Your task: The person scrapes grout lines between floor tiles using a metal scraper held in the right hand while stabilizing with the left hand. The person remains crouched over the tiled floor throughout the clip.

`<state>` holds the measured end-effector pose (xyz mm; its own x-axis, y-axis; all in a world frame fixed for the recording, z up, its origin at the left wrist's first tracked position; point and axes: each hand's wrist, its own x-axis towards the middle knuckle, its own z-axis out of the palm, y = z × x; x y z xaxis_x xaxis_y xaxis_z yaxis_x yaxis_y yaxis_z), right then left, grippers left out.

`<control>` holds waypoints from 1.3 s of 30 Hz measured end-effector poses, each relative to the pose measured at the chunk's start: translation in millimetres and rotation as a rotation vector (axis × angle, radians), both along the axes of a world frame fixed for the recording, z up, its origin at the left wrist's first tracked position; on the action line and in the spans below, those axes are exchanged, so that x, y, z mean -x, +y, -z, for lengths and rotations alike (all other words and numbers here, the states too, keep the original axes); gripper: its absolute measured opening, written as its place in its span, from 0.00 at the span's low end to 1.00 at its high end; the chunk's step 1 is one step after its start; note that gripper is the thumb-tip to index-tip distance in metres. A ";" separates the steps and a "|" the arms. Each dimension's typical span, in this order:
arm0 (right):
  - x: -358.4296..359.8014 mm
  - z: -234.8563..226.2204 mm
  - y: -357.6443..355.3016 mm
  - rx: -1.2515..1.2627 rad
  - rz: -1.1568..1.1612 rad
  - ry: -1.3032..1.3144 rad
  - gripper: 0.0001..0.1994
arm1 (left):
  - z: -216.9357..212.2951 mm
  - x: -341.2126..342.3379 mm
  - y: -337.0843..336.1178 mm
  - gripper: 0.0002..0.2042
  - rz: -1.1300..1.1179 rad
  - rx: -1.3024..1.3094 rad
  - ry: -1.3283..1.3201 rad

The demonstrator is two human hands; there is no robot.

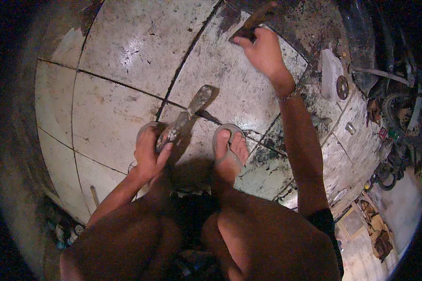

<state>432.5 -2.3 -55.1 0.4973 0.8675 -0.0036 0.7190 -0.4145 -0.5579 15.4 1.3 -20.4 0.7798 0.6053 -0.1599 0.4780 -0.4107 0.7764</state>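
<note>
My left hand [147, 154] is closed on the near end of a long, dirty grey tool [176, 126] with a narrow neck and a wider, flat far end, somewhat like a trowel. Its surface is blotched with pale residue, and its shadow falls on the tiles beside it. My right hand [263, 52] reaches far forward, low over the floor, with thumb and fingers curled in. A dark brown, strip-like thing [258, 18] lies or is held just beyond its fingertips. How the fingers meet that strip is hard to make out.
Stained pale floor tiles [122, 51] with dark joints spread around my sandalled feet [232, 147]. On the right are a white block [331, 75], a round disc with holes [342, 87] and a clutter of dark parts with a wheel [398, 112]. A thin stick [94, 195] lies at left.
</note>
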 end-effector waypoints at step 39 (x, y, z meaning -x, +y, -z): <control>46.5 4.0 -36.1 0.105 -0.327 0.072 0.20 | 1.8 18.8 -0.7 0.18 -0.134 0.005 -0.198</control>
<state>386.0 -38.3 -59.1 0.1881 0.9740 -0.1261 0.7835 -0.2262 -0.5788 -3.4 0.6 -22.2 0.7089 0.7051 -0.0147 0.3659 -0.3499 0.8624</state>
